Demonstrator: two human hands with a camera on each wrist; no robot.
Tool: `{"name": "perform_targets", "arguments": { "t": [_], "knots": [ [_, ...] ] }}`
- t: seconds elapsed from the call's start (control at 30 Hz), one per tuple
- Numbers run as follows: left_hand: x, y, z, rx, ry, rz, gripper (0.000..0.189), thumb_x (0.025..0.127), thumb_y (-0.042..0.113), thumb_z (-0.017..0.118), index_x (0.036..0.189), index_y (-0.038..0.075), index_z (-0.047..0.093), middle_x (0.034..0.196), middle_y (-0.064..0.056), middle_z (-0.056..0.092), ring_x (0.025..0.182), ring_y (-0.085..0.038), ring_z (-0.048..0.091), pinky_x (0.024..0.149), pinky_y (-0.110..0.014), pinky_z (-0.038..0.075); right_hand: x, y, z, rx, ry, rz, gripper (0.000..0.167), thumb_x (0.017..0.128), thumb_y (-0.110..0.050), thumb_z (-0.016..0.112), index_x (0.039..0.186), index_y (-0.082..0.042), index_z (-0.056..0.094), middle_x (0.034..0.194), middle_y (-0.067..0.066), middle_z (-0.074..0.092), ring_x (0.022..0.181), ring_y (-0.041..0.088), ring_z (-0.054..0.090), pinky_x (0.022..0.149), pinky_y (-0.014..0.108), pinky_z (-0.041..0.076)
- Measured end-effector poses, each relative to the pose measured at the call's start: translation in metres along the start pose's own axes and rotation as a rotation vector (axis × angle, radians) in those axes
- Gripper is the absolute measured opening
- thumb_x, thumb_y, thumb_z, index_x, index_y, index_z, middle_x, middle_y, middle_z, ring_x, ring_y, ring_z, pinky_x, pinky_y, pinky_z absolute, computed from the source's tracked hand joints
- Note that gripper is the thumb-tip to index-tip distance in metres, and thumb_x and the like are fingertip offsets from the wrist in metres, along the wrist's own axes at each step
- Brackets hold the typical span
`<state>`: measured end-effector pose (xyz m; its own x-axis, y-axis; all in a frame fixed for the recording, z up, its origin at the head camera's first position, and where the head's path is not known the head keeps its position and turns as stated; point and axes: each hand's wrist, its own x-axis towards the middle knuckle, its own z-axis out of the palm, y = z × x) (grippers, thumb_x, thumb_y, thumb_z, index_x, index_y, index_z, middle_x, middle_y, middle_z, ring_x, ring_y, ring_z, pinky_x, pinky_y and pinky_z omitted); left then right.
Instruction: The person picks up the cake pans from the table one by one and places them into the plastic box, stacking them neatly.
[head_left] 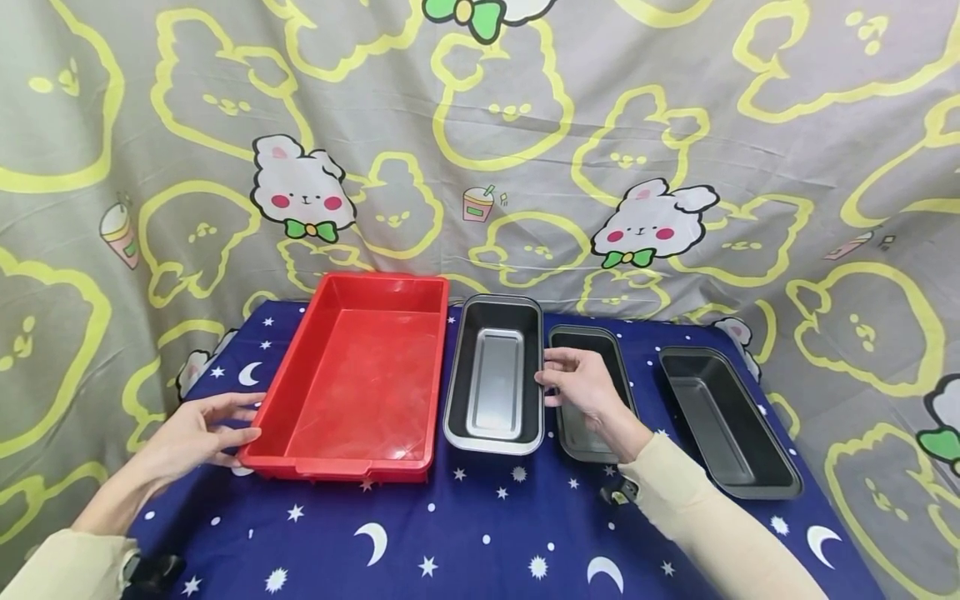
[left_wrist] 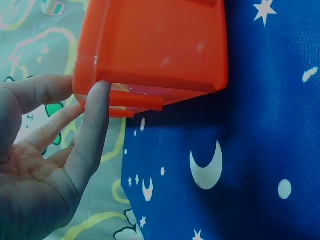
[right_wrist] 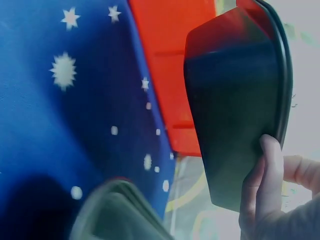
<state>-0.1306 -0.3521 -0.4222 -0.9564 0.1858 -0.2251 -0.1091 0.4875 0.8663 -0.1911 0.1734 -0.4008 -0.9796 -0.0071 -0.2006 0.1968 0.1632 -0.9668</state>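
Observation:
My left hand [head_left: 183,442] is at the left wall of a shallow red plastic tray [head_left: 360,383]. Its fingers are fairly straight, with fingertips touching the rim near the front corner, as the red wall [left_wrist: 155,45] in the left wrist view shows. With my right hand [head_left: 588,383] I grip the right rim of a dark metal loaf pan [head_left: 495,383], pinching it between thumb and fingers. In the right wrist view this pan's dark outer side [right_wrist: 235,100] appears raised above the cloth, beside the tray. The pan's inside faces up in the head view.
A second loaf pan [head_left: 577,442] lies under my right hand, partly hidden by it. Farther right is a third loaf pan [head_left: 727,425], set at an angle. A blue star-and-moon cloth [head_left: 420,542] covers the table; a patterned curtain [head_left: 525,117] hangs behind.

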Motion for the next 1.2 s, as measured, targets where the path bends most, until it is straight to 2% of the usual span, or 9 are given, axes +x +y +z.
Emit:
{"name": "perform_targets", "arguments": {
  "t": [0.2, 0.4, 0.6, 0.8, 1.03, 1.2],
  "knots": [
    [0.0, -0.001, -0.001, 0.013, -0.005, 0.007, 0.066, 0.099, 0.009, 0.07, 0.152, -0.016, 0.039, 0.126, -0.031, 0.065, 0.085, -0.013, 0.078, 0.07, -0.041, 0.068, 0.002, -0.019, -0.001, -0.014, -0.024, -0.029, 0.053, 0.091, 0.004, 0.068, 0.143, 0.011, 0.057, 0.099, 0.006, 0.071, 0.072, 0.005, 0.07, 0.062, 0.024, 0.064],
    [0.0, -0.004, -0.003, 0.006, -0.017, 0.013, 0.066, 0.1, 0.008, 0.069, 0.152, -0.017, 0.038, 0.124, -0.026, 0.067, 0.084, -0.014, 0.078, 0.07, -0.043, 0.068, 0.007, -0.031, 0.01, -0.008, -0.058, -0.044, 0.053, 0.091, 0.003, 0.068, 0.143, 0.009, 0.058, 0.108, 0.014, 0.073, 0.074, 0.006, 0.07, 0.061, 0.023, 0.064],
    [0.0, -0.004, -0.003, 0.003, -0.024, 0.016, 0.066, 0.1, 0.009, 0.069, 0.152, -0.017, 0.037, 0.125, -0.027, 0.066, 0.084, -0.014, 0.078, 0.071, -0.044, 0.068, 0.013, -0.04, 0.03, 0.038, -0.085, -0.041, 0.053, 0.089, 0.005, 0.069, 0.141, 0.01, 0.059, 0.104, 0.012, 0.076, 0.071, 0.007, 0.07, 0.059, 0.023, 0.063],
    [0.0, -0.004, -0.003, 0.015, -0.021, 0.012, 0.066, 0.1, 0.008, 0.069, 0.152, -0.017, 0.038, 0.125, -0.028, 0.066, 0.083, -0.013, 0.077, 0.07, -0.042, 0.068, 0.017, -0.045, 0.054, 0.078, -0.094, -0.039, 0.048, 0.088, 0.008, 0.069, 0.136, 0.009, 0.064, 0.11, 0.022, 0.076, 0.069, 0.008, 0.07, 0.057, 0.022, 0.062],
    [-0.001, -0.005, -0.003, 0.044, -0.016, -0.001, 0.065, 0.101, 0.01, 0.069, 0.152, -0.016, 0.038, 0.126, -0.029, 0.065, 0.082, -0.012, 0.076, 0.069, -0.04, 0.068, 0.024, -0.046, 0.082, 0.117, -0.121, -0.039, 0.049, 0.086, 0.01, 0.069, 0.134, 0.01, 0.064, 0.101, 0.016, 0.077, 0.067, 0.008, 0.068, 0.055, 0.023, 0.062],
    [0.0, -0.005, -0.003, 0.028, -0.02, 0.007, 0.065, 0.101, 0.008, 0.068, 0.152, -0.017, 0.037, 0.122, -0.022, 0.068, 0.082, -0.013, 0.077, 0.069, -0.041, 0.068, 0.029, -0.046, 0.101, 0.129, -0.143, -0.037, 0.048, 0.086, 0.011, 0.068, 0.133, 0.01, 0.064, 0.111, 0.027, 0.076, 0.067, 0.009, 0.068, 0.055, 0.023, 0.062]
  ]
}}
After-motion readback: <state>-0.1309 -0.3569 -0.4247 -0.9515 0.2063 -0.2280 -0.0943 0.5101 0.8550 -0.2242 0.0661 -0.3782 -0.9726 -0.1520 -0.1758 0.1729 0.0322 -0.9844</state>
